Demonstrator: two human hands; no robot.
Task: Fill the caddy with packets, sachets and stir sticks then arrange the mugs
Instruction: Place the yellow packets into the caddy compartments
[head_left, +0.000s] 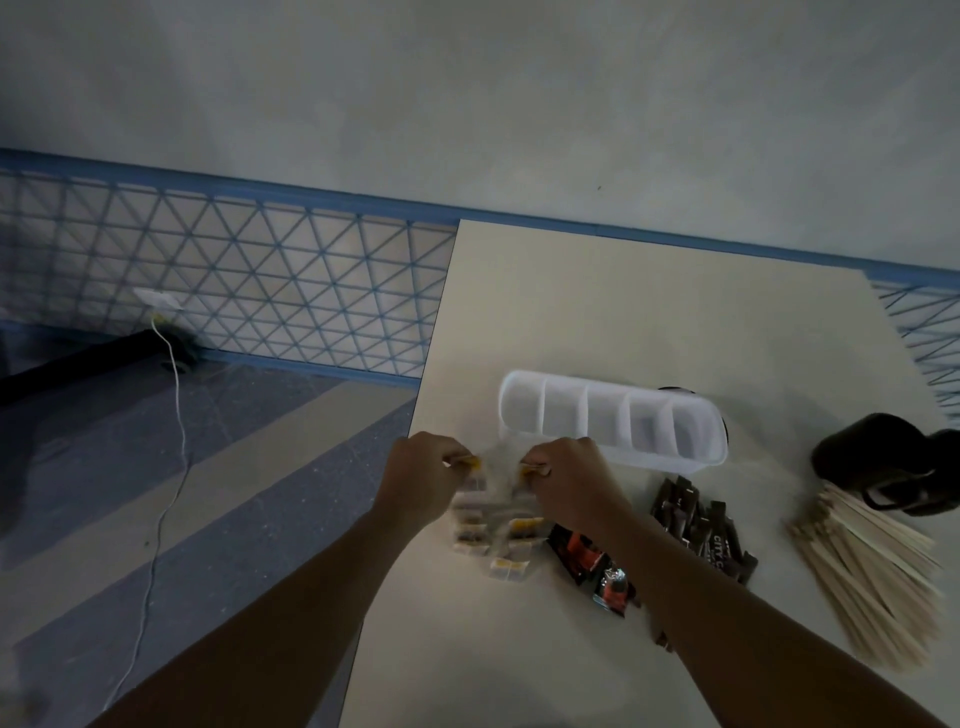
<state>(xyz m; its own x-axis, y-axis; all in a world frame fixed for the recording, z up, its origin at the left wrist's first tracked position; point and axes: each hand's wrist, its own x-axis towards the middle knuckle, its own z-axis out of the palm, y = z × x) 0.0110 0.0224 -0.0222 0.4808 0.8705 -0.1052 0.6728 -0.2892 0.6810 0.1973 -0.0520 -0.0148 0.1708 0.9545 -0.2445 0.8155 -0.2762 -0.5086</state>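
L hand (426, 475): our left, fingers curled in tight, pinching one top corner of the sachet bundle (496, 525).
R hand (566, 480): same deal, fingers curled, pinching the other top corner. Both hands are close together, knuckles up.
sachet bundle: pale sachets w/ yellow marks, maybe in a clear wrap, but it's blurry so we can't say for sure. It hangs below both hands near the table's left edge, in front of the caddy.
caddy (613, 423): white plastic, five compartments in a row, all look unfilled afaict. Sits just behind our R hand.
black/orange packets (592, 561): loose on the table, just right of the bundle, partly under our R forearm.
brown stick sachets (701, 525): small pile in front of the caddy's right end.
stir sticks (872, 566): big wooden heap, far right.
mugs (883, 467): black, right behind the sticks and touching them; count unclear.
table (623, 312): pale top, far edge by the wall.
cable (174, 415): white, trailing over the floor on the left.
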